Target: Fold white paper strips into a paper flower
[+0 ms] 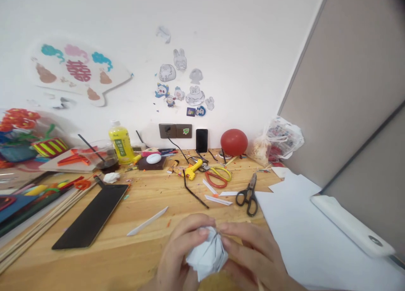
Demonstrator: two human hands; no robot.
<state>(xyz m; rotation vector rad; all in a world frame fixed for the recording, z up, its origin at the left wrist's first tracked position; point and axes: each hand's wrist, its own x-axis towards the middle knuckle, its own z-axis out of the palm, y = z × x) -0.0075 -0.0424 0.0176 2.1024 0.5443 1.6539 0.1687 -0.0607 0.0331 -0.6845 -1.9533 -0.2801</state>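
A crumpled, folded piece of white paper point(207, 255) is held between both hands near the bottom of the head view. My left hand point(180, 246) wraps round its left side, with fingertips over the top. My right hand point(255, 251) presses its fingers against the paper's right side and upper edge. Just below the paper shows a brownish-yellow rounded thing point(217, 282), mostly cut off by the frame. Black-handled scissors point(249, 196) lie on the table beyond my right hand. A white paper strip point(147, 221) lies beyond my left hand.
Wooden table point(126, 265) bears a black flat board point(91, 217), a yellow glue gun point(193, 169), red-and-yellow scissors point(218, 177) and a red balloon point(234, 142). White sheets point(291, 223) and a white device point(351, 225) lie right. A yellow bottle point(121, 143) and a dark-drink cup point(107, 158) stand back left.
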